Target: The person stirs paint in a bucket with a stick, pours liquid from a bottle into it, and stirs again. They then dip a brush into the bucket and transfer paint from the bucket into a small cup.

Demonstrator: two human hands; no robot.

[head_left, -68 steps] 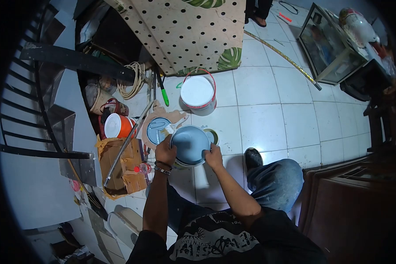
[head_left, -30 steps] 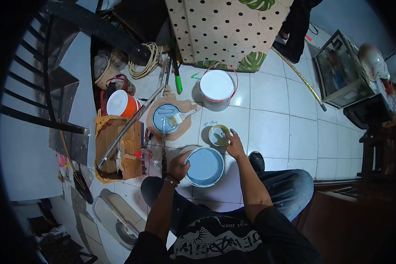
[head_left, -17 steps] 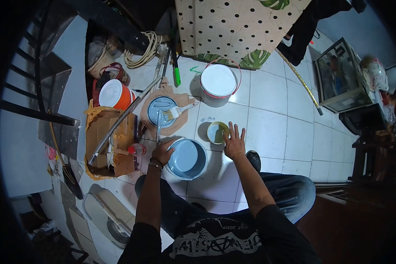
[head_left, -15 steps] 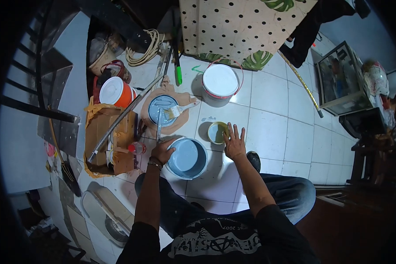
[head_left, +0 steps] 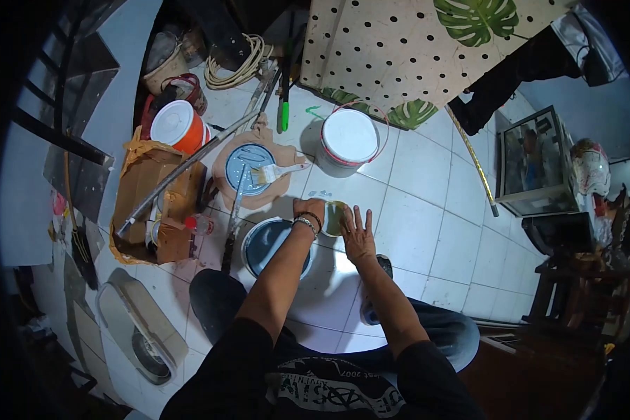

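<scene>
A small yellowish tub (head_left: 334, 219) with pale contents stands on the tiles between my hands. My left hand (head_left: 309, 208) is closed at its left rim, with its fingertips partly hidden. Stretched and spread, the fingers of my right hand (head_left: 358, 239) lie along the tub's right side. Under my left forearm is a larger bucket (head_left: 247, 246) of blue-grey paint, partly covered by the arm. A paintbrush (head_left: 281, 171) rests across a paint-smeared blue lid (head_left: 235, 155) on a brown sheet.
A white-lidded pail (head_left: 350, 137) stands farther out. On the left are a torn cardboard box (head_left: 134, 222), a long metal pole (head_left: 171, 180), an orange tub (head_left: 178, 126) and a bottle with a red cap (head_left: 201, 224). A glass cabinet (head_left: 539, 164) and another person's dark-clothed leg (head_left: 500, 80) are at right.
My left hand has left the rim of the paint bucket and moved right to the small tub. My right hand stays by the tub. The whole view has shifted slightly.
</scene>
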